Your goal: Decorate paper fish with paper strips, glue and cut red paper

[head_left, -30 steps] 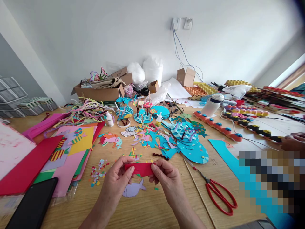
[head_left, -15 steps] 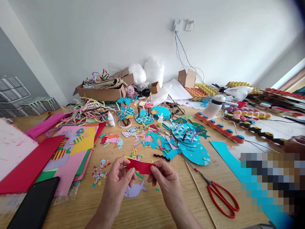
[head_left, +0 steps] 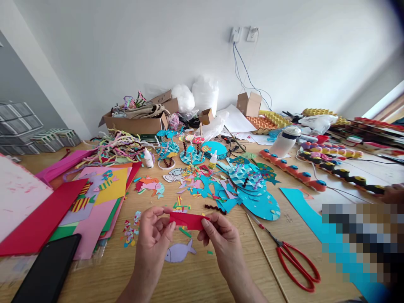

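Observation:
A small strip of red paper [head_left: 187, 220] is stretched level between my two hands above the table. My left hand [head_left: 154, 231] has its thumb and fingers at the strip's left end. At the right end, my right hand [head_left: 220, 235] pinches it between thumb and curled fingers. Just below lies a purple paper fish [head_left: 179, 252] with a drawn eye and gill line. Red-handled scissors [head_left: 296, 265] rest to the right, beside a thin wooden stick [head_left: 265, 256]. Tiny coloured paper bits [head_left: 130, 231] are scattered left of my left hand.
Coloured paper sheets [head_left: 94, 223] and a black phone [head_left: 47, 269] lie on the left. Blue paper scraps [head_left: 217, 191], glue bottles [head_left: 148, 158] and blue discs [head_left: 261, 202] spread ahead. A blue paper strip [head_left: 303, 214] lies right, near another person's hand [head_left: 394, 193].
My left hand's fingers have loosened and spread slightly at the strip's left end, showing more of the red paper. The right hand keeps its pinch. The view has shifted slightly.

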The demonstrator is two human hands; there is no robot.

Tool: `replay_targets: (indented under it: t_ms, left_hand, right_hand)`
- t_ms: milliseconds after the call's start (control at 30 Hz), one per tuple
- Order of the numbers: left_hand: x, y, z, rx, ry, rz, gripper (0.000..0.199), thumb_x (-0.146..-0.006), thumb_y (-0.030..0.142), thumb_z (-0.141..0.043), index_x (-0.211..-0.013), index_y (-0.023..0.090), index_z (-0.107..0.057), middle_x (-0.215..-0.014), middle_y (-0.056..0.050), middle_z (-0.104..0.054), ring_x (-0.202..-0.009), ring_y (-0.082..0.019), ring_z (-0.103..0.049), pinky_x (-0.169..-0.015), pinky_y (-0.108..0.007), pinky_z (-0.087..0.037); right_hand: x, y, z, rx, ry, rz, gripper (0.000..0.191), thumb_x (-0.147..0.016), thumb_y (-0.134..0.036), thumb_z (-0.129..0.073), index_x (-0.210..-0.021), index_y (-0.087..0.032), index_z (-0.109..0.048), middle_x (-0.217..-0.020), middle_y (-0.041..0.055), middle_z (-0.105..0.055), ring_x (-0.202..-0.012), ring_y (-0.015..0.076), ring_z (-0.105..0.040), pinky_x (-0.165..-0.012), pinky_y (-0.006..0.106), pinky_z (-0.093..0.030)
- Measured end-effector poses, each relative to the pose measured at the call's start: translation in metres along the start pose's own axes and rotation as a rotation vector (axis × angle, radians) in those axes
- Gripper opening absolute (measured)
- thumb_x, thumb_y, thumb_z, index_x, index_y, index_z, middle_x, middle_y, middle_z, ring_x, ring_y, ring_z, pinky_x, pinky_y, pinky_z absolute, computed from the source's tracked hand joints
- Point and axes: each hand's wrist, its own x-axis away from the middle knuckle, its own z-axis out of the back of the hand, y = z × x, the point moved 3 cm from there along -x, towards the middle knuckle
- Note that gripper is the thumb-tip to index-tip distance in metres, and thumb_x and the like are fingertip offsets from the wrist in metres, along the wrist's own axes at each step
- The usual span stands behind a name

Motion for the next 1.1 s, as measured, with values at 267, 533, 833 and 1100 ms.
replay_targets:
  t_ms: [267,533,833,1100]
  left_hand:
    - [-0.003,-0.010,0.000,0.052,-0.099,0.164,0.016,-0.071,0.028,-0.066,-0.074,0.018,-0.054,-0.058,0.002,-0.060,-0.051,-0.011,-0.053,-0.046,-0.019,-0.042]
    - [-0.001,-0.005,-0.001,0.078,-0.176,0.219,0.019,-0.070,0.030,-0.065,-0.083,0.018,-0.061,-0.067,0.000,-0.062,-0.058,-0.013,-0.054,-0.054,-0.021,-0.044]
    - [-0.014,0.003,0.007,-0.240,-0.132,0.011,0.014,-0.073,0.033,-0.062,-0.067,0.020,-0.060,-0.064,0.001,-0.058,-0.061,-0.014,-0.053,-0.058,-0.021,-0.044]
    - [-0.015,0.001,0.011,-0.229,-0.130,-0.013,0.014,-0.072,0.032,-0.064,-0.067,0.020,-0.061,-0.062,0.002,-0.057,-0.058,-0.013,-0.051,-0.055,-0.019,-0.042]
  right_hand:
    - [0.001,0.004,0.000,-0.036,-0.019,-0.009,0.034,-0.065,-0.047,-0.072,-0.063,-0.017,-0.058,-0.043,-0.0007,-0.060,-0.039,0.0092,-0.050,-0.040,0.019,-0.039]
    - [0.002,0.004,-0.001,-0.011,-0.013,0.000,0.035,-0.065,-0.049,-0.071,-0.062,-0.017,-0.058,-0.044,-0.0009,-0.059,-0.040,0.0101,-0.051,-0.040,0.020,-0.040]
    - [0.006,0.001,-0.003,-0.001,-0.082,-0.039,0.035,-0.064,-0.049,-0.072,-0.067,-0.016,-0.059,-0.046,0.0003,-0.061,-0.040,0.0098,-0.051,-0.041,0.020,-0.040]
    - [0.006,0.002,-0.001,-0.065,-0.168,-0.075,0.035,-0.070,-0.050,-0.067,-0.070,-0.015,-0.063,-0.049,0.0007,-0.062,-0.042,0.0098,-0.053,-0.043,0.020,-0.041]
